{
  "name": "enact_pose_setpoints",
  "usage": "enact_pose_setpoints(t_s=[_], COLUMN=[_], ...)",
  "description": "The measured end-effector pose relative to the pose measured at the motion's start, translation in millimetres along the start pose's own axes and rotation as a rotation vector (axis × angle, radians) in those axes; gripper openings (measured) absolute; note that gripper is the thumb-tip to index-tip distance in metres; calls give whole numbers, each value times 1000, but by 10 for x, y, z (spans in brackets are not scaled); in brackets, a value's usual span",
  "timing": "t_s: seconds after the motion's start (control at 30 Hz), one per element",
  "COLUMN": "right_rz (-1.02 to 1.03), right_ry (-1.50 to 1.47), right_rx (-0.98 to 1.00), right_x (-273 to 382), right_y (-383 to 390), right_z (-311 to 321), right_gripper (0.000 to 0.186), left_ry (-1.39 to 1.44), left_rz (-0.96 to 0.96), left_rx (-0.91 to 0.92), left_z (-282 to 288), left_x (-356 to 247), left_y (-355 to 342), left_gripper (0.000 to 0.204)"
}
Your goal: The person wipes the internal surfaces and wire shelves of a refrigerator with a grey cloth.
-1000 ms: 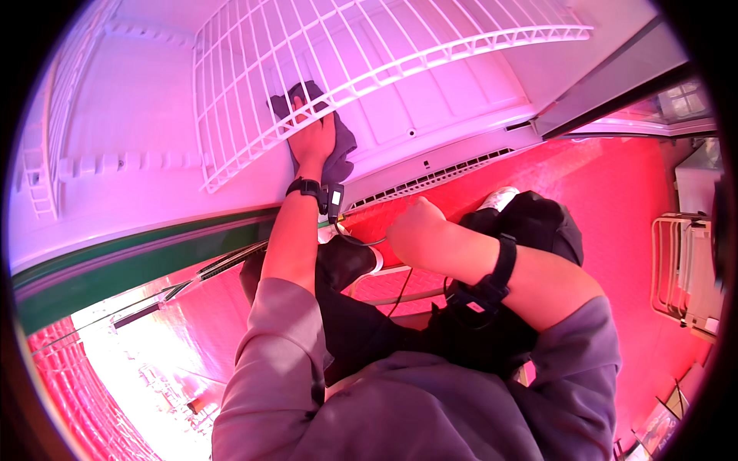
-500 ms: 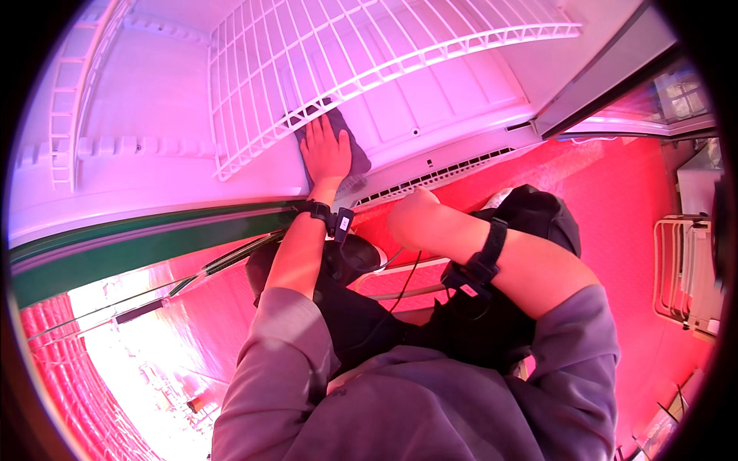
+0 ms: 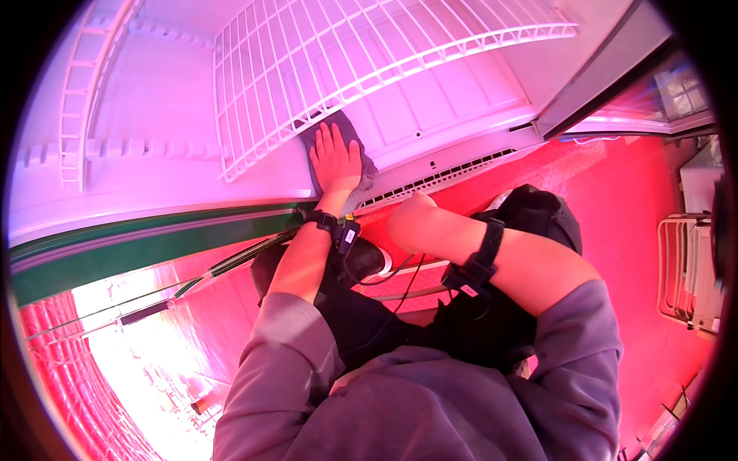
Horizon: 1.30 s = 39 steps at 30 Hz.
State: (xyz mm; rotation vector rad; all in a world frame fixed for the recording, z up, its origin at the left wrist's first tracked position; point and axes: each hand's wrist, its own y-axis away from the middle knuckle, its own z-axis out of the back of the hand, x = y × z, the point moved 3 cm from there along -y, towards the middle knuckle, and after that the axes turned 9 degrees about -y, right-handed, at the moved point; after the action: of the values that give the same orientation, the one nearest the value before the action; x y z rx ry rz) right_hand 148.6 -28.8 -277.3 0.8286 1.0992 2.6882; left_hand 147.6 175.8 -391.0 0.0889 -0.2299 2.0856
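Where one cloth lies, one hand rests; two wristbands show.

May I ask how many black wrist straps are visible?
2: one black wrist strap below the left hand, the other black wrist strap around the right forearm, near the right hand.

Bright pink-violet light dominates, glare bleaches the lower left, and straight lines bow outward.

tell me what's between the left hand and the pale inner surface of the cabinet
A dark cloth lies there, under the flat, spread left hand, against the cabinet's inner surface; the head view shows this.
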Motion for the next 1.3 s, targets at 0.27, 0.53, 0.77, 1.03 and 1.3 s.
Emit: enact_pose_setpoints(t_s=[0.27,0.53,0.77,1.03,1.3], right_rz=[-26,3,74,57,88], right_ry=[-3,-18,-63,-14,-51], right_rx=[64,-8,-172,-119,-124], right_x=[-2,-10,-48,-15,71], right_y=[29,159,112,90,-50], right_z=[16,64,-15,-53,-228], right_gripper=[43,54,27,29,28], left_ry=[150,548,320,141,85], left_rz=[29,137,-111,-84,-85], left_rx=[-38,-157,-14,-13,-28], left_z=[-38,-27,126,166,118], left_x=[65,126,-548,-674,-633], left_y=[8,175,502,470,176], left_gripper=[53,46,48,59,59])
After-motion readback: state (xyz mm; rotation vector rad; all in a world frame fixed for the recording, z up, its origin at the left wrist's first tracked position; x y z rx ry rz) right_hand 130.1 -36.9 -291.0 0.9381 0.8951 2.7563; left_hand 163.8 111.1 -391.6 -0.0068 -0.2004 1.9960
